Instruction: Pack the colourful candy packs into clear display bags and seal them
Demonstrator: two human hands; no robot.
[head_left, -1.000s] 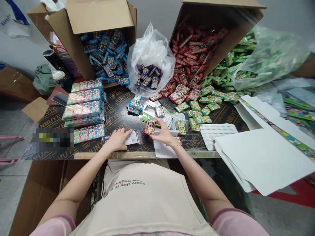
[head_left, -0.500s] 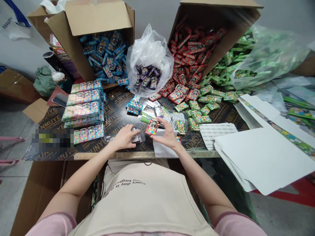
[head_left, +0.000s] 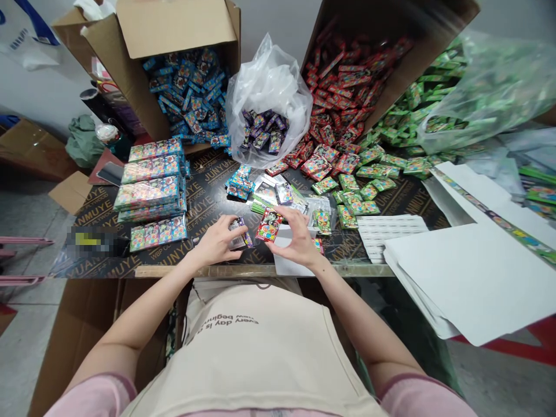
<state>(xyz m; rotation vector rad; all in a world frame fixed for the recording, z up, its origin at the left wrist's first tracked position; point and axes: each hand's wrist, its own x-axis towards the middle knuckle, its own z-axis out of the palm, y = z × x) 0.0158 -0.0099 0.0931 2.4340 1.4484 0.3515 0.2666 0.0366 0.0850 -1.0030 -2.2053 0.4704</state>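
Observation:
My right hand grips a small red printed packet between thumb and fingers, its patterned face turned up. To its left, the fingers and thumb of my left hand curve around a purple packet in clear plastic film, low over the table. Part of that packet is hidden under the fingers. Just beyond both hands lie a small stack of blue packets and another purple packet on clear-and-green flat packaging. A white sheet lies beneath my right hand.
Film-wrapped stacks stand at left. Behind are a carton of blue packets, a plastic bag of purple ones, a carton spilling red ones, and loose green packets. White cards overhang the table's right front edge.
The view has shifted slightly. My left hand has opened a little around the wrapped purple packet, showing more of it. My right hand still holds the red packet in nearly the same place.

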